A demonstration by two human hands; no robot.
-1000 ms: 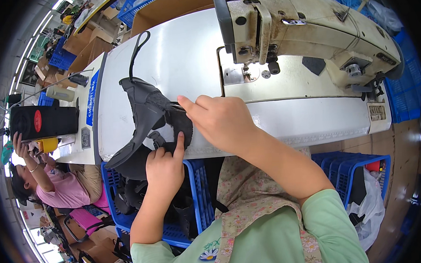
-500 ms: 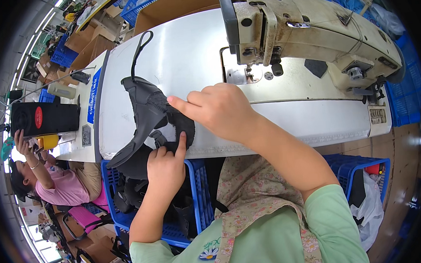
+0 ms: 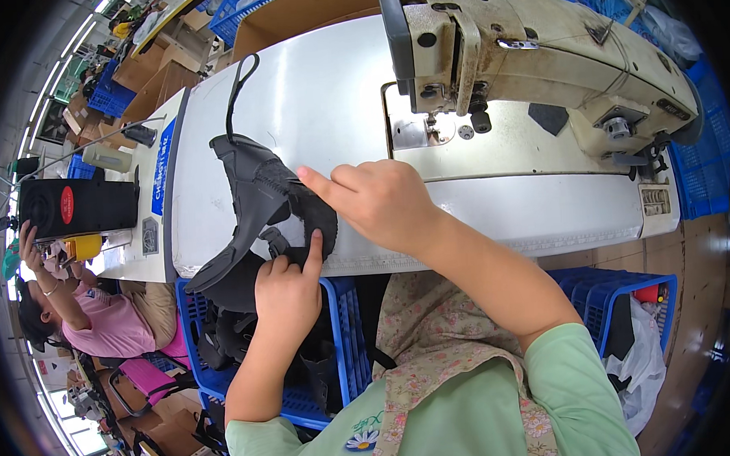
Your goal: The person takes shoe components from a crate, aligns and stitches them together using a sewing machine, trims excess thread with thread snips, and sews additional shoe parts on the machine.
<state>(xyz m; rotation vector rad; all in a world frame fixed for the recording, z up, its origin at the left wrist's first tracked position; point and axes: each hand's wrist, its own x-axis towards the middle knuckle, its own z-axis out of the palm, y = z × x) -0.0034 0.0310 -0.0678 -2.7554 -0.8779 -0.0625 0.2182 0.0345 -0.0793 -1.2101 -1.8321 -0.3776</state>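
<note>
Pressing black piece (image 3: 253,184) at near edge of bench (image 3: 334,83) with index of otherwise folded left hand (image 3: 290,292), likely steadying it beside curled right hand (image 3: 380,203); cannot tell if pinching anything.

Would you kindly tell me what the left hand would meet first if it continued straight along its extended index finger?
The left hand, seemingly touching the black strapped workpiece, would probably slide over it and meet the right hand first, though depth is unclear.
</note>
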